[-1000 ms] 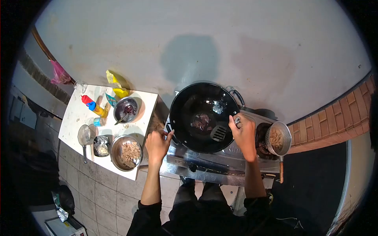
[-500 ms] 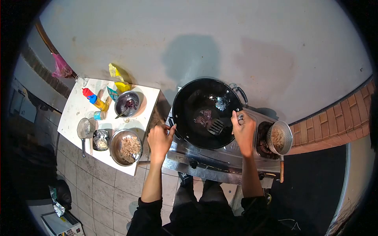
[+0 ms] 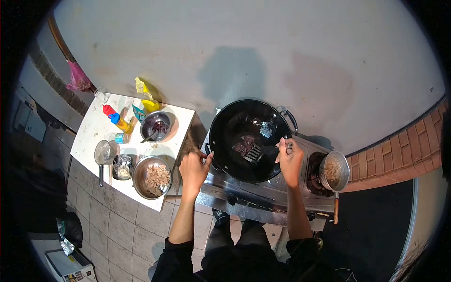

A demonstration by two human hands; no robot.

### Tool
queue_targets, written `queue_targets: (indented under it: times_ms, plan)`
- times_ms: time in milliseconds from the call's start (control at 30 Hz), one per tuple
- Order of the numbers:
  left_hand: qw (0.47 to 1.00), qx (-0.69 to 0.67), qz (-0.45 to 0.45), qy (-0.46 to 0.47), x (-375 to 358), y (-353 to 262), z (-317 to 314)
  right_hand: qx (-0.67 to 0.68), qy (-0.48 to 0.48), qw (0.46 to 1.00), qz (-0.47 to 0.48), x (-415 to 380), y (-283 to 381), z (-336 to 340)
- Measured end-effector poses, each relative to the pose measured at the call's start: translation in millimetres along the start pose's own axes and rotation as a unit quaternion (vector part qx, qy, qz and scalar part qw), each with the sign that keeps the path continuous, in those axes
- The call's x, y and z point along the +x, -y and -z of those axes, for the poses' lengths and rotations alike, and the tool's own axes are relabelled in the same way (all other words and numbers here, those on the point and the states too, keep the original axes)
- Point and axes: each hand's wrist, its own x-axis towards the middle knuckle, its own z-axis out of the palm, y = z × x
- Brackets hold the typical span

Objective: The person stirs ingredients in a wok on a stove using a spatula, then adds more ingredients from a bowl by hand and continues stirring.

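A large black wok sits on the stove in front of me. My left hand is closed at its left side, with the fingers around the wok's handle. My right hand grips a slotted spatula over the right rim; the hand covers most of its handle. The spatula's slotted head lies against a small heap of dark meat pieces at the bottom of the wok. A shiny wet patch shows to the upper right of the meat.
Right of the wok, a saucepan with pale pieces stands on another burner. The white table at left carries a steel bowl of pale strips, a bowl with dark pieces, bottles and a strainer. A wall rises behind.
The spatula's head has shifted slightly left and pushed in against the meat, and my right hand has turned a little. My left hand stays at the wok's handle. The whole view has shifted slightly.
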Motion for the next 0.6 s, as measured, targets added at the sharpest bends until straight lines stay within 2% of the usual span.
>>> queue_targets:
  times_ms: [167,267,333,433,600]
  plan:
    - [1.000,-0.004,0.004,0.011,1.4,5.9,-4.0,0.051,0.011,0.999,-0.003,2.5,-13.2,-2.4]
    - [0.999,0.004,-0.034,-0.020,1.3,9.6,-5.5,0.066,0.009,0.998,-0.002,4.6,-17.0,-3.4]
    - [1.000,-0.001,-0.025,0.002,1.7,7.7,-2.2,0.073,0.016,0.997,-0.005,5.1,-17.2,-3.8]
    - [1.000,-0.001,-0.012,0.026,2.1,6.6,2.4,0.063,0.014,0.998,0.000,6.0,-13.9,-1.9]
    - [1.000,0.000,-0.022,0.011,1.9,8.3,5.0,0.032,0.016,0.999,0.003,5.1,-3.5,4.0]
